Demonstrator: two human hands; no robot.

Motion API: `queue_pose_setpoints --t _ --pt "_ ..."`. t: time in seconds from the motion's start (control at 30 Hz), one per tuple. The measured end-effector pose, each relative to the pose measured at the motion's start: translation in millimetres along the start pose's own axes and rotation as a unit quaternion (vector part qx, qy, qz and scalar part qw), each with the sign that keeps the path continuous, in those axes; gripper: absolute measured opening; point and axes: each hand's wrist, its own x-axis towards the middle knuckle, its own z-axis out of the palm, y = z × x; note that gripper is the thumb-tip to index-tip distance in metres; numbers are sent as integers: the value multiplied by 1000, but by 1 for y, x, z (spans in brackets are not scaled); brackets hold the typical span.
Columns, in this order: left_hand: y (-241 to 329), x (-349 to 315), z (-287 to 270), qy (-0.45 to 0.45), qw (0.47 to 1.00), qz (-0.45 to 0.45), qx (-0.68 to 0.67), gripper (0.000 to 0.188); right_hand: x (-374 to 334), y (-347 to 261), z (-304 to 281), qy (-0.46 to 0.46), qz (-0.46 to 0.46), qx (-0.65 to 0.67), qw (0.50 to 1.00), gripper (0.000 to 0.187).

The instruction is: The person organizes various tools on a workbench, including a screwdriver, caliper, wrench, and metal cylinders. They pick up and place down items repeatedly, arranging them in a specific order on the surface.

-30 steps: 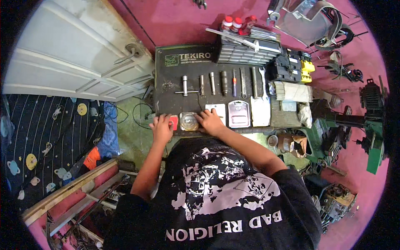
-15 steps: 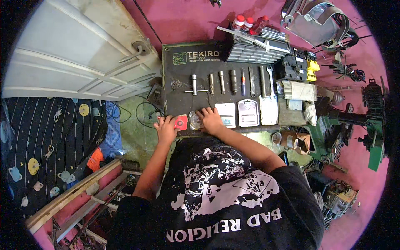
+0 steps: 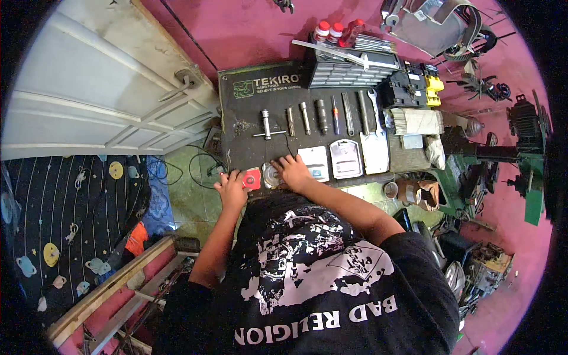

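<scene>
My left hand point(image 3: 231, 187) rests at the table's near edge, fingers apart over the left side of a red square packet point(image 3: 251, 179) with a dark round centre. Beside it lies a clear round disc-like pack point(image 3: 272, 176). My right hand point(image 3: 294, 174) lies across that pack's right side, fingers spread, partly covering it. Just right of this hand is a white card pack point(image 3: 314, 164), then a clear-and-white blister pack point(image 3: 345, 158) and a white sleeve point(image 3: 374, 152). Behind them stand in a row a T-handle tool point(image 3: 266, 125), a drill bit point(image 3: 290, 120), a screwdriver point(image 3: 335, 115) and an open-ended wrench point(image 3: 375, 112).
The dark mat point(image 3: 245, 145) covers the table. At the back sits a grey drawer cabinet point(image 3: 352, 77) with a caliper point(image 3: 337, 53) on top. Black and yellow cases point(image 3: 408, 92) stand right. A white door point(image 3: 118, 89) is left, a green machine point(image 3: 532, 189) far right.
The whole view has shifted slightly, the table moving left and turning a little. Both hands stay at the red packet and the round pack.
</scene>
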Motion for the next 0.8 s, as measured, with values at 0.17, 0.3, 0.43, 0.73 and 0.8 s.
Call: queue_pose_setpoints --t 0.17,0.3,0.43,0.73,0.8 --pt "13 3 -24 -26 999 -23 0 64 -14 13 -20 60 6 24 998 78" --pt "9 40 -34 15 998 -48 -31 59 -25 28 -12 135 72 50 987 65" --pt "1 117 -29 95 995 -22 -31 52 -36 36 -9 142 90 81 982 58" --pt "-17 171 -10 136 991 2 16 14 -53 39 -1 114 102 87 984 53" --pt "-7 157 -19 141 989 -31 -37 14 -57 43 -4 119 119 97 981 50"
